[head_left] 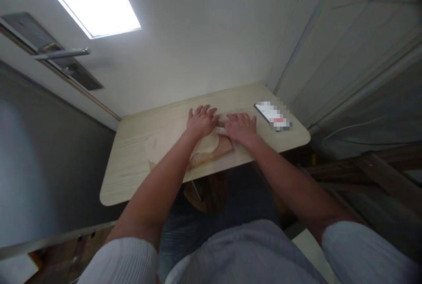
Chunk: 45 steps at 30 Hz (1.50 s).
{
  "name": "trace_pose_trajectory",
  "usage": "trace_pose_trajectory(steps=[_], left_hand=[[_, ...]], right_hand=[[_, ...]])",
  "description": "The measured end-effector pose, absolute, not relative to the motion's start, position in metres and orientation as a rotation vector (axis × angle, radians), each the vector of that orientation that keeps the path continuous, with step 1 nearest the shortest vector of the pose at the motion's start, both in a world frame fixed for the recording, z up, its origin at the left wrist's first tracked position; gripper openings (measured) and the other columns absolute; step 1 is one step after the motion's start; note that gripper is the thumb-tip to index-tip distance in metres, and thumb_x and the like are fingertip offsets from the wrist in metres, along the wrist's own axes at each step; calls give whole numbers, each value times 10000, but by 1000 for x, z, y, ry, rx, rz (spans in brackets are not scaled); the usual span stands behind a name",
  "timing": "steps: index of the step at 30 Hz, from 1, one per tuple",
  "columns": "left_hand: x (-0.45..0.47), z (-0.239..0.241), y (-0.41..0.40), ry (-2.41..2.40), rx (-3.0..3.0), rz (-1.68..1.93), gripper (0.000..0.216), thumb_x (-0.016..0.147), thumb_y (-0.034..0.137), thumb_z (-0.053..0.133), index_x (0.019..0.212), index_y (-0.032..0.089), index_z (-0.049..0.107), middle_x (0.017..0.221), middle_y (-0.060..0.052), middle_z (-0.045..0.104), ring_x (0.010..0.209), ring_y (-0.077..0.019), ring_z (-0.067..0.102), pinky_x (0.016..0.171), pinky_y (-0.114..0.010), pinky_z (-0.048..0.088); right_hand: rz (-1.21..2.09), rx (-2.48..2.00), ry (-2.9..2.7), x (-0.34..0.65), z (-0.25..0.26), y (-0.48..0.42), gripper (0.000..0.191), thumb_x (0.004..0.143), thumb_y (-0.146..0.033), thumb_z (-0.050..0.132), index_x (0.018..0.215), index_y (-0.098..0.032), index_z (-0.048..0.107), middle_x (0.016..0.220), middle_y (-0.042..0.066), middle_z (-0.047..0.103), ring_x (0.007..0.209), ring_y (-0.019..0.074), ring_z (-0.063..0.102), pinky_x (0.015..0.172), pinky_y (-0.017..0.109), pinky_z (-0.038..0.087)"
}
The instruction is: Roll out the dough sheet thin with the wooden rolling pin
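Left hand point(201, 122) and right hand point(242, 128), grip wide and palms flat, press the pale sheet point(209, 143) against the tabletop point(138, 165), apparently to keep it flat.

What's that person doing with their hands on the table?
A person has the left hand and the right hand laid flat, fingers spread, side by side on a wooden table. Under the hands lies a pale round sheet that looks like dough, resting on a brown board. A small dark bit shows between the hands, maybe a roller, but too much of it is hidden to be sure. A phone lies on the table to the right, apart from the hands.
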<state>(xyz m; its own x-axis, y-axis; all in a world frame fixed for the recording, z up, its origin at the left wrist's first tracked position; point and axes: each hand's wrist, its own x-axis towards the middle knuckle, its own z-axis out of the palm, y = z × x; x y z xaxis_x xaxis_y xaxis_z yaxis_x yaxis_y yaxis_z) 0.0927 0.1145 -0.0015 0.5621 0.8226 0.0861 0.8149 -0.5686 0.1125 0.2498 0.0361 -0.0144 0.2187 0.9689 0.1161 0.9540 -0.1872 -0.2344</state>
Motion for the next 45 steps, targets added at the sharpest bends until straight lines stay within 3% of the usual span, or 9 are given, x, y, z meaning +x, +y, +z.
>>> trace_pose_trajectory(steps=[7,17,27,36,45], left_hand=[[106,5,124,1529,2642,161,503,1052,480,254,1456,336,517,1557,-79,484,1396,-339,445,1124,-654,326],[85,-1,100,1447,2730,220,520,1044,500,281,1478,319,503,1614,-66,422,1473,-329,350,1169,-663,249],[65,-5,78,1384,2796,281,495,1055,450,281,1512,370,455,1641,-9,385,1505,-314,316,1204,-636,214],[44,-12,68,1315,2791,316,527,1070,459,229,1528,313,445,1637,-18,393,1509,-286,315,1215,-599,237],[9,-12,52,1265,2742,295,558,1074,462,197,1599,311,313,1641,-24,389,1553,-241,228,1241,-542,195]], right_hand=[[71,-2197,-1859,240,-16,25,450,1045,-401,349,1372,-206,589,1411,147,600,1333,366,456,1107,670,265],[59,-2114,-1891,208,-21,-25,589,1065,-460,279,1517,-119,443,1566,169,459,1465,366,343,1175,651,194],[92,-2021,-2013,187,-23,-56,712,971,-445,492,1550,-57,348,1602,225,377,1500,368,288,1195,632,166],[137,-1936,-2079,166,-15,-78,805,927,-472,563,1569,-54,317,1636,224,308,1532,366,229,1219,632,119],[286,-1763,-2145,143,-3,-97,886,849,-466,686,1565,-64,355,1660,244,226,1546,405,176,1238,568,211]])
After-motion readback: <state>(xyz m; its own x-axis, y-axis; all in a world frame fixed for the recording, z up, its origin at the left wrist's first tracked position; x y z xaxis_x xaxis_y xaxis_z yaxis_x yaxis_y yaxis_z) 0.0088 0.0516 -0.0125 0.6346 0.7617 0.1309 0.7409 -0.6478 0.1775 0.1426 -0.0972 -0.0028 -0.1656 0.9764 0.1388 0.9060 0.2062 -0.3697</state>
